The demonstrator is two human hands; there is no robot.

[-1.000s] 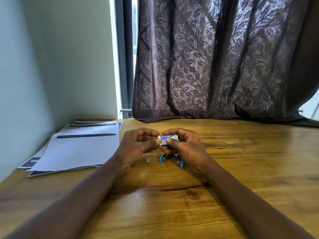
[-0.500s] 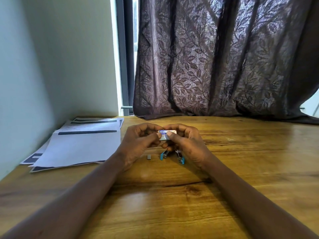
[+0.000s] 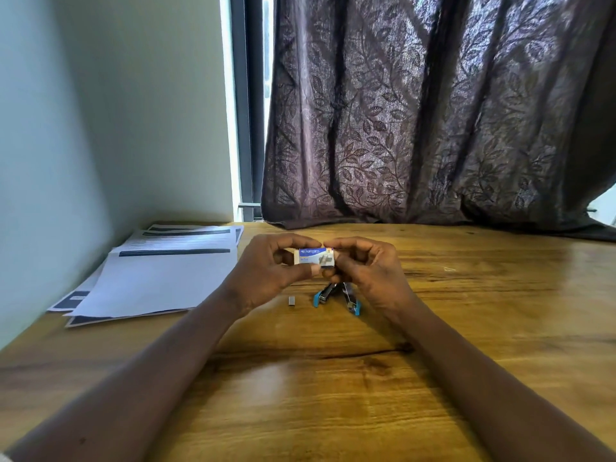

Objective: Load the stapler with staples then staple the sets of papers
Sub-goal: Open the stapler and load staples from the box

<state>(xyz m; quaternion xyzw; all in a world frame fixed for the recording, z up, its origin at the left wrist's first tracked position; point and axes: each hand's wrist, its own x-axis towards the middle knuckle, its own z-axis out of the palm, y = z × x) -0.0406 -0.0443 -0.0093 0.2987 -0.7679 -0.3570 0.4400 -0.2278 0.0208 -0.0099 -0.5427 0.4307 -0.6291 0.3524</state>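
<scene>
Loading is the step in hand, by my reading, and it is only part way through. The left hand and the right hand hold a small blue and white staple box between them, raised a little above the wooden table near the middle of its far half. The left thumb and fingers are clamped on the box's left end, and the right thumb and fingers are clamped on its right end. I cannot tell whether the box is open or closed.

The blue stapler lies on the table just below the right hand. Its two arms are splayed into a V, so the channel looks ready to be filled. A short strip of staples lies loose on the table just to the stapler's left, apart from it. The papers lie by the table's left edge against the wall, well apart from the stapler and not yet stapled.

The next move probably calls for putting the box down or drawing a strip out of it. A strip then has to go into the open channel before the stapler is closed.

Counted, there are one staple box, one stapler, one loose strip and two hands. The papers are one fanned pile of several overlapping sheets, and how many sets they make cannot be told.
</scene>
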